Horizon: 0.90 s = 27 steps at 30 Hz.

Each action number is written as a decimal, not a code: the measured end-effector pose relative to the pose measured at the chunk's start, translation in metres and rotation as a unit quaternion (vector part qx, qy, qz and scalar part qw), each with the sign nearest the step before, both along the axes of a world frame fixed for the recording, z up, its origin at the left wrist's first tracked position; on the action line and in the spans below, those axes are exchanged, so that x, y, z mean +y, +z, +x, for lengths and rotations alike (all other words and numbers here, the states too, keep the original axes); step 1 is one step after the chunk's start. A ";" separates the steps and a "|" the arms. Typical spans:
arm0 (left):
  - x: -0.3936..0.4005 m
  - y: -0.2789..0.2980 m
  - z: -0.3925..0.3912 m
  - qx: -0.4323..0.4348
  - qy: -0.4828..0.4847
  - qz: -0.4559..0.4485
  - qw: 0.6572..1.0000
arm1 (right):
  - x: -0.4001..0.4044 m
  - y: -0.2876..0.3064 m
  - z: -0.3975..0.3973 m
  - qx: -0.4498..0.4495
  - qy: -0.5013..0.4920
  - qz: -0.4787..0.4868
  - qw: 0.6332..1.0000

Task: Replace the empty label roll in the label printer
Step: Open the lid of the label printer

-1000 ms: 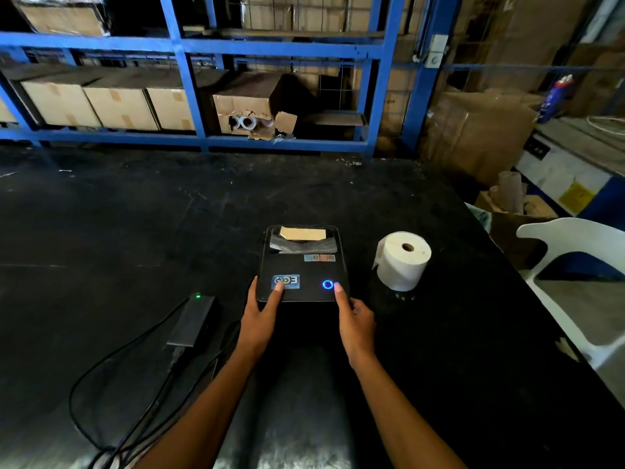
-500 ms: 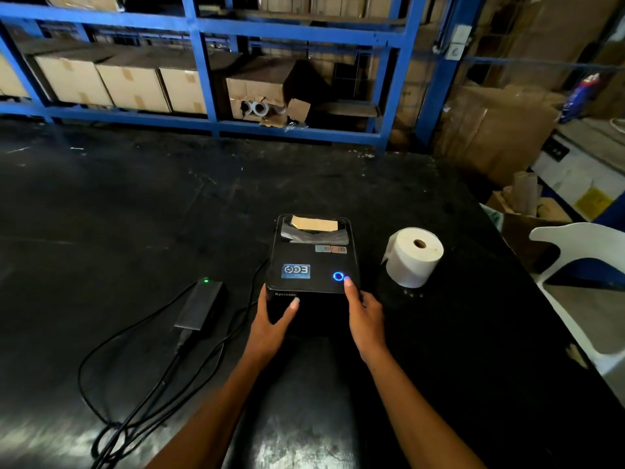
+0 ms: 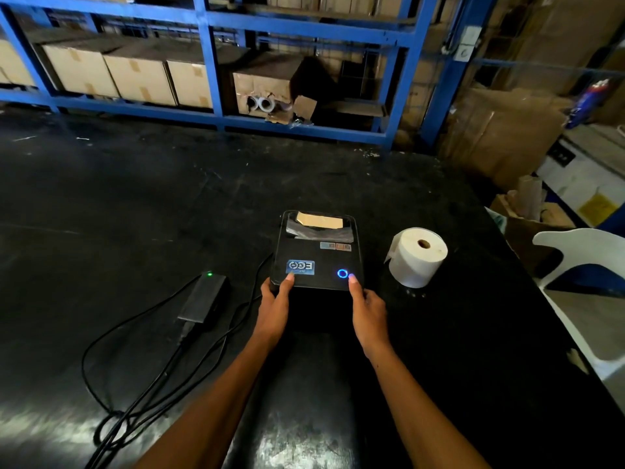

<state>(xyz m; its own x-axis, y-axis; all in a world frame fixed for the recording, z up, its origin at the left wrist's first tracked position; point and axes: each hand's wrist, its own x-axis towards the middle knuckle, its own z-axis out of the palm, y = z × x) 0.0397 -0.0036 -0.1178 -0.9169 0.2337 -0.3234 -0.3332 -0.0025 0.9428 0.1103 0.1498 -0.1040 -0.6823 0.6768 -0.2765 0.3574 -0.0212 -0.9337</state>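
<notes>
A black label printer sits on the dark table, lid down, with a blue ring light glowing at its near right corner. A brown cardboard core shows through its rear window. My left hand grips the printer's near left corner, thumb on the side and fingers on top. My right hand rests at the near right corner with a fingertip beside the blue light. A full white label roll lies on the table just right of the printer, untouched.
A black power adapter with a green light lies left of the printer, its cables trailing toward the near left. Blue shelving with cardboard boxes stands behind the table. A white plastic chair stands past the table's right edge.
My left hand slid from the lid's top to the printer's near left corner and now wraps it. My right fingertip stays by the blue light. The camera has moved closer.
</notes>
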 end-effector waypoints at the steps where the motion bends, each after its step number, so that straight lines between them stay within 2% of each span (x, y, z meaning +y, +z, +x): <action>1: 0.000 0.000 0.000 0.002 0.002 0.002 1.000 | 0.000 0.000 0.000 -0.004 -0.001 0.001 1.000; 6: 0.000 -0.001 0.000 0.000 -0.006 0.013 1.000 | 0.001 -0.001 -0.002 -0.021 -0.003 0.019 1.000; 13: 0.000 -0.003 0.000 -0.004 0.002 -0.005 1.000 | 0.000 -0.001 0.000 0.002 -0.009 0.045 0.999; 16: -0.001 -0.003 0.000 -0.002 -0.003 -0.002 1.000 | 0.001 0.001 0.001 -0.026 0.020 0.049 0.998; 19: -0.004 -0.002 0.002 0.016 -0.014 0.000 1.000 | 0.007 0.004 0.005 -0.079 0.084 0.132 0.984; 21: -0.008 -0.006 0.005 0.042 -0.025 -0.007 0.999 | 0.017 0.010 0.007 -0.094 0.160 0.248 0.951; 22: -0.009 -0.007 0.007 0.057 -0.027 -0.013 0.998 | 0.023 0.015 0.007 -0.090 0.202 0.322 0.921; 25: -0.013 -0.010 0.009 0.076 -0.028 -0.030 0.996 | 0.036 0.031 -0.002 -0.074 0.301 0.521 0.795; 27: -0.014 -0.011 0.009 0.092 -0.024 -0.053 0.994 | 0.037 0.041 -0.012 -0.090 0.351 0.600 0.713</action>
<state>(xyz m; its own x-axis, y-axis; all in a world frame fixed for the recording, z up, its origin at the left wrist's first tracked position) 0.0486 -0.0176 -0.1292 -0.9514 0.2523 -0.1765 -0.1526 0.1115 0.9820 0.0987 0.1870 -0.0630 -0.9960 0.0101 0.0884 0.0042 0.9978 -0.0669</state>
